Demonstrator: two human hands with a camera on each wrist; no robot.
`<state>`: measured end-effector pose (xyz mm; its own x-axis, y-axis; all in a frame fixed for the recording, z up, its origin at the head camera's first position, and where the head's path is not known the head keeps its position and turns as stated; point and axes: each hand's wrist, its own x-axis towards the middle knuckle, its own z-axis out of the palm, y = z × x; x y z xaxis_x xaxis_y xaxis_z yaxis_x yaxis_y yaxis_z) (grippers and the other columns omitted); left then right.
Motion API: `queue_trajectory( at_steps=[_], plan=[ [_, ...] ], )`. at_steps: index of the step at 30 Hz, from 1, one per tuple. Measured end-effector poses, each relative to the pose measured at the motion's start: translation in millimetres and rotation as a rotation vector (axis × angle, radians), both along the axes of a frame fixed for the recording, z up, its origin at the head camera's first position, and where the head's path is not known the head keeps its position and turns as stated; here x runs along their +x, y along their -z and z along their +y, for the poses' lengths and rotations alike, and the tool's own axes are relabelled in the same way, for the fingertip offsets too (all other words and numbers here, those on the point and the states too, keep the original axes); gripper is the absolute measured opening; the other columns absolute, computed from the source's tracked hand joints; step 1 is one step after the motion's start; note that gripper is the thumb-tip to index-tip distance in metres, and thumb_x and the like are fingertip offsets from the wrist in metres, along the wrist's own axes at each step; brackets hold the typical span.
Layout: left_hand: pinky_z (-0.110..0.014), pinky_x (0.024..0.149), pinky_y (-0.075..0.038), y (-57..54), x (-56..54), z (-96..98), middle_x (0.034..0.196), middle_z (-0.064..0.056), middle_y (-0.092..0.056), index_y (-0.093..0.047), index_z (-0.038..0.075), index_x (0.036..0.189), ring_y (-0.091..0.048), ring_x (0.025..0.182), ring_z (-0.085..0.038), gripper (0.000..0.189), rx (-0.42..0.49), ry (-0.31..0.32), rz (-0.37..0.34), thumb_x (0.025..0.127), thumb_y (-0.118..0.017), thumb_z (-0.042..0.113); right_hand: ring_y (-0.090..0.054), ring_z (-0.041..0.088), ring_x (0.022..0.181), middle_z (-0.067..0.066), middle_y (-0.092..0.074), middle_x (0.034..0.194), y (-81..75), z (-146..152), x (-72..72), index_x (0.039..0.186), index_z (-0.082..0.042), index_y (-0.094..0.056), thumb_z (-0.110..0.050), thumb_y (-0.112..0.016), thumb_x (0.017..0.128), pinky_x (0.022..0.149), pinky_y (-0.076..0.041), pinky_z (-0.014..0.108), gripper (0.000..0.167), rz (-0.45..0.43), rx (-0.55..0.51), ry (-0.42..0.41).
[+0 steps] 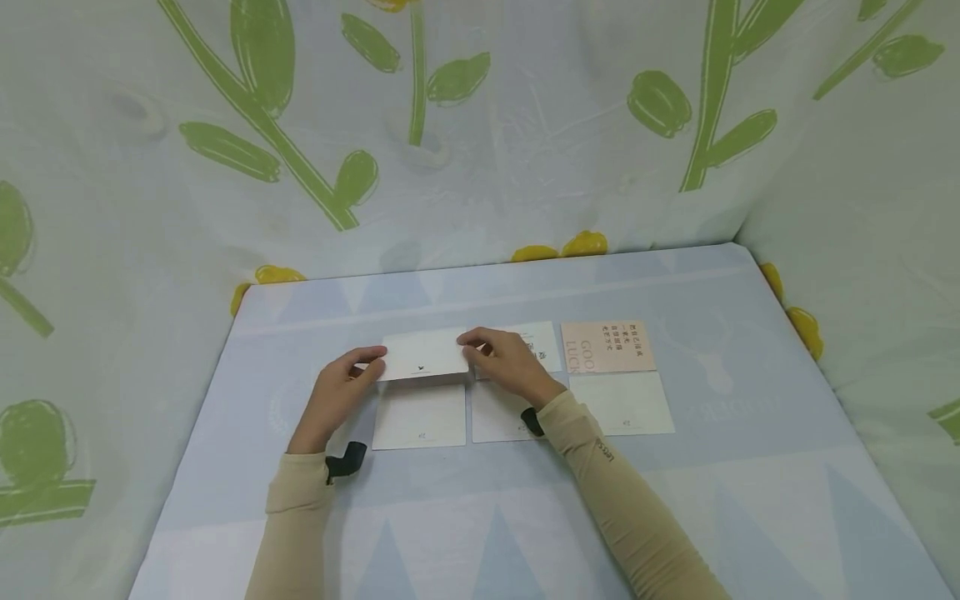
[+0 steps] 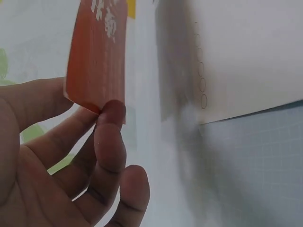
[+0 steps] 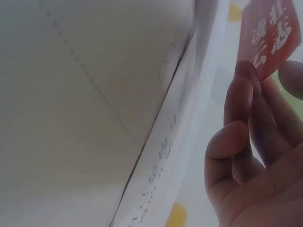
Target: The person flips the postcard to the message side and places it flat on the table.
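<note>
Both hands hold a postcard (image 1: 422, 353) by its two short ends, tilted up off the table. Its white side with a small dark mark faces the head camera; the wrist views show its red side (image 2: 97, 56) with white characters. My left hand (image 1: 337, 398) pinches the left end between thumb and fingers. At the right end, my right hand (image 1: 513, 364) grips the edge the same way. Just below the held postcard lies a white card (image 1: 420, 421). Another white card (image 1: 498, 412) is partly covered by the right hand and wrist.
A printed white card (image 1: 546, 340) lies partly behind the right hand. Right of it is a pink card (image 1: 607, 350) reading "GOOD LUCK", above a white card (image 1: 628, 408). The pale blue table (image 1: 750, 500) meets leaf-patterned cloth walls (image 1: 540, 167) behind and at the sides.
</note>
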<state>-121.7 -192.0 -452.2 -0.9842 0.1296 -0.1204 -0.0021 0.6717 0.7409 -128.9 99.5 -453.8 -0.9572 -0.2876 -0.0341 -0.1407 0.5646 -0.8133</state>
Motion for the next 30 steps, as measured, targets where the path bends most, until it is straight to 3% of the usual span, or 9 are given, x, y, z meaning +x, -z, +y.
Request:
queue_trajectory(
  at_steps=[7,15,30],
  plan=[
    [-0.030,0.070,-0.046,-1.5,5.6,8.7,0.123,-0.006,-0.063,-0.059,0.018,0.133,-0.057,0.088,-0.020,0.041,-0.159,0.032,0.084,0.095,-0.063,0.033,-0.058,0.009,0.084,-0.006,-0.070,0.110,3.8,-4,-2.2,0.122,-0.024,-0.066,-0.025,-0.061,0.095,0.071,-0.048,0.025,0.028,0.023,0.083,-0.007],
    [-0.028,0.066,-0.042,-1.0,7.5,15.9,0.121,-0.007,-0.064,-0.059,0.013,0.133,-0.055,0.083,-0.019,0.045,-0.287,0.035,0.155,0.092,-0.066,0.030,-0.056,0.012,0.080,-0.005,-0.069,0.114,-0.1,-6,-1.1,0.126,-0.022,-0.066,-0.022,-0.064,0.092,0.073,-0.047,0.027,0.034,0.013,0.146,-0.031],
    [-0.028,0.063,-0.042,8.1,3.4,19.4,0.117,-0.008,-0.066,-0.059,0.013,0.133,-0.055,0.079,-0.018,0.046,-0.382,0.013,0.170,0.090,-0.069,0.028,-0.059,0.018,0.118,0.001,-0.067,0.128,5.2,-10,-2.7,0.127,-0.018,-0.066,-0.019,-0.060,0.093,0.104,-0.046,0.037,0.035,0.018,0.259,-0.067]
  ],
)
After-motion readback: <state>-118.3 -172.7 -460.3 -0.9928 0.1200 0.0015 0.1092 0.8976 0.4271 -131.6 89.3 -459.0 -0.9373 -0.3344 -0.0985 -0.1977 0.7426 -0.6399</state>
